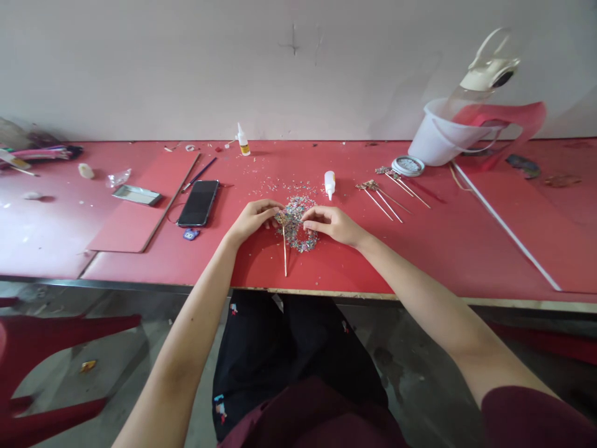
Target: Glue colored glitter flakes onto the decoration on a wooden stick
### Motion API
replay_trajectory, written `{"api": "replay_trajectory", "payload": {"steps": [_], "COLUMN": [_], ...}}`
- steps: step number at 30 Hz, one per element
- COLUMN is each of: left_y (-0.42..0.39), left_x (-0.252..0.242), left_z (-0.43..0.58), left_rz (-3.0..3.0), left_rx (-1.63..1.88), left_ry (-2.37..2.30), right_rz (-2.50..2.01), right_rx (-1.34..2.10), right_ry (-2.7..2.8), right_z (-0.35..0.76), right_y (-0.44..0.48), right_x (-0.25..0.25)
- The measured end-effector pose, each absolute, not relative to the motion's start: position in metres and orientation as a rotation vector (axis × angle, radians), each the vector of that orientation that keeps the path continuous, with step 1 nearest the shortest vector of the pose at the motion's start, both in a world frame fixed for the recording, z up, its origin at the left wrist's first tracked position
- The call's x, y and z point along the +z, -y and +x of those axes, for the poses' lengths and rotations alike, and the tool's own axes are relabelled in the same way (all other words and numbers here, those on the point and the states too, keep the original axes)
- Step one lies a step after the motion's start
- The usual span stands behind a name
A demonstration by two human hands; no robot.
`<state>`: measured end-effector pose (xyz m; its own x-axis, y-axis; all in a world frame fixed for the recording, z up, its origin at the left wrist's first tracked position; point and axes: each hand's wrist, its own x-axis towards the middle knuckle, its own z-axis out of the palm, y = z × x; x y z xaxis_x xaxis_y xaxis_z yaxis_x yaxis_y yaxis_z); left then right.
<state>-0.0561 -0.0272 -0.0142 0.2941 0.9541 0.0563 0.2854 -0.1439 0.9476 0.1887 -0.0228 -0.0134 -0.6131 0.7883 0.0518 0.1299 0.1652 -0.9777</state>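
My left hand (254, 220) is closed around the top of a thin gold-coloured stick (285, 254), whose shaft points down toward the table's front edge. Small glittering chips cover the stick's head, partly hidden by my fingers. Below and between both hands spreads a loose pile of multicoloured chips (305, 244). At the pile's right side, my right hand (337, 225) has its thumb and fingertips drawn together in a pinch. Whatever those fingertips hold is too small to make out.
Beyond the pile lie a white glue bottle (329, 184) and, farther back, another small upright bottle (243, 140). Several chip-headed sticks (386, 198) lie right, near a round tin (408, 165) and a white bucket (431, 134). Left are a phone (198, 203) and a metal tray (137, 195).
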Motion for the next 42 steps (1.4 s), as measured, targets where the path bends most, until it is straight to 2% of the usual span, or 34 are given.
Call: {"api": "replay_trajectory", "payload": {"steps": [42], "left_y": [0.0274], "left_x": [-0.0147], "left_z": [-0.0558], "left_rz": [1.602], "left_rx": [0.898], "left_ry": [-1.152], "right_rz": [-0.895], "right_rx": [1.476], "right_ry": [1.895], "right_z": [0.1891], "right_y": [0.0238], "right_x": [-0.0104]}}
